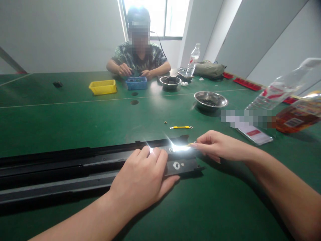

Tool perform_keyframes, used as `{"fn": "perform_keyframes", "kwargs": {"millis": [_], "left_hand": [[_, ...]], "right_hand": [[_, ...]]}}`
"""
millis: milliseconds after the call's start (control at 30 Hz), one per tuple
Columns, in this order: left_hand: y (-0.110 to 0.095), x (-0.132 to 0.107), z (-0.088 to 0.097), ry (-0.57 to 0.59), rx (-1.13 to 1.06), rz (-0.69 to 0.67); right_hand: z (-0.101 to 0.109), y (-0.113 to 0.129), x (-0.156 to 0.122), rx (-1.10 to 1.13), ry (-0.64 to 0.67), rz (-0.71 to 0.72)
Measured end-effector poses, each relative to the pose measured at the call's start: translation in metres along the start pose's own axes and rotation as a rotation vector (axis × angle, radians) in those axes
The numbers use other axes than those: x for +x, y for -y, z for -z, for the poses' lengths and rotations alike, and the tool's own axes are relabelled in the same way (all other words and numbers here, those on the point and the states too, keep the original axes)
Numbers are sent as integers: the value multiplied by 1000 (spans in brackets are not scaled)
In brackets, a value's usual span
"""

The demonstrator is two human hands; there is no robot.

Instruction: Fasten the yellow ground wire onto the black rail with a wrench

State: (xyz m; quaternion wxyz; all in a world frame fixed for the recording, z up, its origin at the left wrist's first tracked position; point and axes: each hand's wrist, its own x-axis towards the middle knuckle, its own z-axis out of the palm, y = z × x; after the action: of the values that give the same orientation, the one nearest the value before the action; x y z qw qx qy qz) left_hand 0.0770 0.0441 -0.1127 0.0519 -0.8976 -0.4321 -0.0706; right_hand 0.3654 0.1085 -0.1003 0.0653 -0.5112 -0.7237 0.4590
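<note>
A long, black, channelled metal rail point(100, 161) lies across the green tabletop point(75, 130), its right end glaring. The left hand point(142, 175), palm down, clasps it; the right hand point(215, 145) pinches a small yellowish strip point(192, 144) there.

The long black rail point(75, 182) is showing smooth, metal-like surfaces. The nearer metal bowl point(212, 109) is gleaming, while the smooth green tabletop point(75, 127) is softly reflecting light.

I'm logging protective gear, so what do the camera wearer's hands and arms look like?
The left hand and right hand are bare, with no gloves. No sleeve, watch, bracelet or marking shows on the left forearm or right forearm. Glare hides some left-hand detail.
</note>
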Motion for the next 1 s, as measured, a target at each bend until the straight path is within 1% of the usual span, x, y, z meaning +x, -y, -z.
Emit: {"fn": "perform_keyframes", "kwargs": {"millis": [233,433,533,600,667,733,833,900,1000], "left_hand": [[0,0,0,9,2,4],[0,0,0,9,-6,4],[0,0,-1,3,-3,1],[1,0,-1,0,-2,2],[1,0,-1,-2,-2,1],[1,0,-1,-3,-3,1],[1,0,0,-6,-3,3],[1,0,0,-6,-3,2],[1,0,1,-5,0,0]], "right_hand": [[5,-2,-2,57,68,-2],[6,-1,-5,69,76,-20],[5,2,-5,87,56,-45],[4,4,-4,94,19,-71],[3,4,-2,92,-57,-79],[2,3,1,83,-173,-46],[0,0,5,109,-323,52],[-3,-1,8,157,-357,99],[-6,-2,10,200,-355,143]]}}
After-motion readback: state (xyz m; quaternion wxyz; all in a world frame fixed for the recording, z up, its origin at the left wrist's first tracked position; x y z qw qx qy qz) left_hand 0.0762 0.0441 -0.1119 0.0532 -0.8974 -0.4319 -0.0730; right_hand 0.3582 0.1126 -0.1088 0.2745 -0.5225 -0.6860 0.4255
